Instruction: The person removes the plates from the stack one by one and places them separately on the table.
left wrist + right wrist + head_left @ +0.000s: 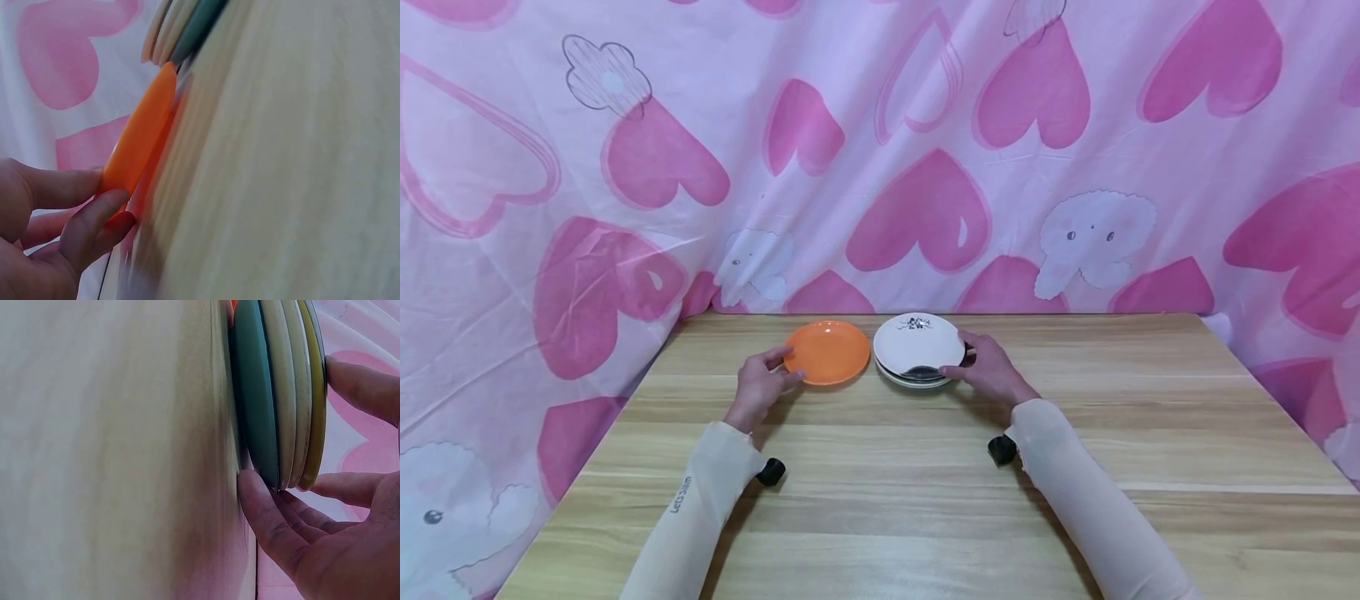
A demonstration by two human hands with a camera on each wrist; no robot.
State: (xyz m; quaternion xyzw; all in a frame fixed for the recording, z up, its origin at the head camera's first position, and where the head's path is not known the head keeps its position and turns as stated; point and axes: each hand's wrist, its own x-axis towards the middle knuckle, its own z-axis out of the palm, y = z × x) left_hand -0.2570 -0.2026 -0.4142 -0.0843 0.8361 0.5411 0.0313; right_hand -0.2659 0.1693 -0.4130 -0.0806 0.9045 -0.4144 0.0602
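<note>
Left hand (760, 385) pinches the left rim of the orange plate (827, 352), grip narrow; plate sits mid-frame, slightly left of centre in the head view. Right hand (992, 368) holds the right edge of the plate stack (904, 382), thumb and fingers curled around the rims, just right of centre. White top plate (917, 350), dark print; teal plate (253, 394) at bottom. Wooden table (880, 500) fills lower frame; pink heart-print cloth (857, 50) across the top.

Pink heart-print cloth (865, 92), wooden table (887, 492)
</note>
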